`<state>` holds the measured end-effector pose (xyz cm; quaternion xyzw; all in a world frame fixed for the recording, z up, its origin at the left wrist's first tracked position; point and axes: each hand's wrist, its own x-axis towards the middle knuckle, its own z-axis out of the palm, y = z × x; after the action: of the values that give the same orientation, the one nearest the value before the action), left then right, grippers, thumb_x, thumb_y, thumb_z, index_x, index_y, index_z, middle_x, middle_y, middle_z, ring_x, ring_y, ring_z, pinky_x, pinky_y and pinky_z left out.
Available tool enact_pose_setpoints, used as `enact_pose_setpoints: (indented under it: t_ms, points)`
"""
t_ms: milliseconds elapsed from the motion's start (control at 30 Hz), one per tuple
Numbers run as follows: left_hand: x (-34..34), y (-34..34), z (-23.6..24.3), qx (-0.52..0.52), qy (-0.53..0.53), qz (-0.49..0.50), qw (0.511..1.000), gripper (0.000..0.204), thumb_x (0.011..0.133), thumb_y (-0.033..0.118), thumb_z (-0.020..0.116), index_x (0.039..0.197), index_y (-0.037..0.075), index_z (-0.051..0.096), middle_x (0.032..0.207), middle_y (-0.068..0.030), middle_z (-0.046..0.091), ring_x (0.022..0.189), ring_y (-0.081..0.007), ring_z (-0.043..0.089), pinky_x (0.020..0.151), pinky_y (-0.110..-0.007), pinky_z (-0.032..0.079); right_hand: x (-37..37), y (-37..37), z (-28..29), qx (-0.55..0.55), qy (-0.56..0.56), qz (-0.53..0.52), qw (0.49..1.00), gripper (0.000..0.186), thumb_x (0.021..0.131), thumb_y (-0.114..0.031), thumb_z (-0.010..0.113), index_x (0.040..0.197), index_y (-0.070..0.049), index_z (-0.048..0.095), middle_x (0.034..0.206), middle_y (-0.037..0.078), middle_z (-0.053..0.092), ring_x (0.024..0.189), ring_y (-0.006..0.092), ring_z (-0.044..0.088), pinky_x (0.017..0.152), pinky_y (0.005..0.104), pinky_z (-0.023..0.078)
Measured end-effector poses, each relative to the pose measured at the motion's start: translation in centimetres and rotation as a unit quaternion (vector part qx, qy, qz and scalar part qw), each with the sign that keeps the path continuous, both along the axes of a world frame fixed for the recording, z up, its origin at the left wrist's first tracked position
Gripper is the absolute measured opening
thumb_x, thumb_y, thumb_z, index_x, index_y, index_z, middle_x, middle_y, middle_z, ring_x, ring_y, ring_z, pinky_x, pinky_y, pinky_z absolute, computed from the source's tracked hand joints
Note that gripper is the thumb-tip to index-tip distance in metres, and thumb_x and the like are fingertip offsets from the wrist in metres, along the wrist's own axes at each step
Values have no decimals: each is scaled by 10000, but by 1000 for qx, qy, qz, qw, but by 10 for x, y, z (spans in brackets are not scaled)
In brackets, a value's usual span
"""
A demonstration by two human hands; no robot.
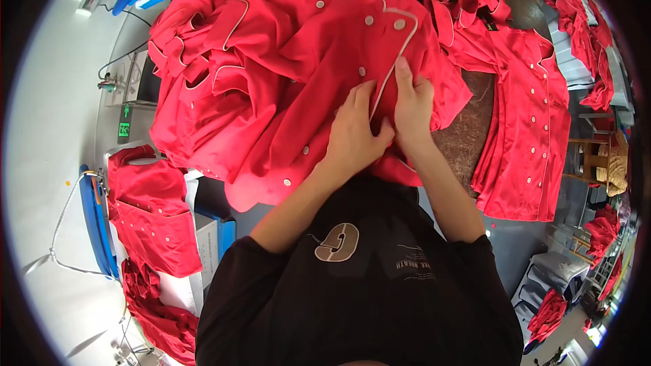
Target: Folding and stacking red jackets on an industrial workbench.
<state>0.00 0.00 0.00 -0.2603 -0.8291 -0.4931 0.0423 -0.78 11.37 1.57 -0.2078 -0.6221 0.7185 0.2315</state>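
Head view: white-piped, buttoned red shirt [339, 47]

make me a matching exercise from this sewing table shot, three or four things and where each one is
Things:
1. left hand
2. right hand
3. hanging red shirt
4. blue-framed stand

Places:
A. at the table's right edge
B. far left, beside the floor
C. flat on the red pile, left of the white piping
D. fingers on the white piping

Pairs: 1-C, 2-D, 3-A, 4-B
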Motion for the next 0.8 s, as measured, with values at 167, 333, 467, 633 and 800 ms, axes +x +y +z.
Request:
enact_pose_setpoints:
  t_ms: [167,333,467,633,800]
  points:
    - [-14,-27,90,72,0,41,997,379,737,-29,581,1113,7,547,931,-216,586,879,-353,607,772,-363,483,-22,2,100,-2,137,166,977,235,922,-264,572,856,-48,637,777,-12,625,658,39,534,600,213,432]
    - [-50,-44,121,233,-27,51,971,91,908,88,589,927,0,602,626,82,419,555,-5,324,484,-185,253,-56,6,183,-174,-6,225,959,296,899,-210,569,1165,-82,551,1229,108,517,1132,240,466,980,372,353]
    - [-56,-52,101,318,-17,52,946,66,908,64,580,924,7,609,608,96,406,537,10,293,468,-180,214,-55,0,117,26,101,228,968,235,898,-284,605,847,-55,629,773,-51,593,667,17,483,595,177,376]
    - [-49,-41,94,309,-57,89,945,55,896,23,572,921,-14,604,601,96,405,527,10,291,453,-186,216,-22,-14,70,145,124,166,967,259,829,-226,678,800,2,558,590,-14,537,542,81,489,502,261,381]
    - [-63,-29,80,202,9,96,975,97,841,38,637,922,-15,633,638,5,565,542,-17,454,484,-190,358,-11,-7,37,342,-42,150,926,284,808,-135,691,986,50,569,642,127,613,475,166,589,438,304,450]
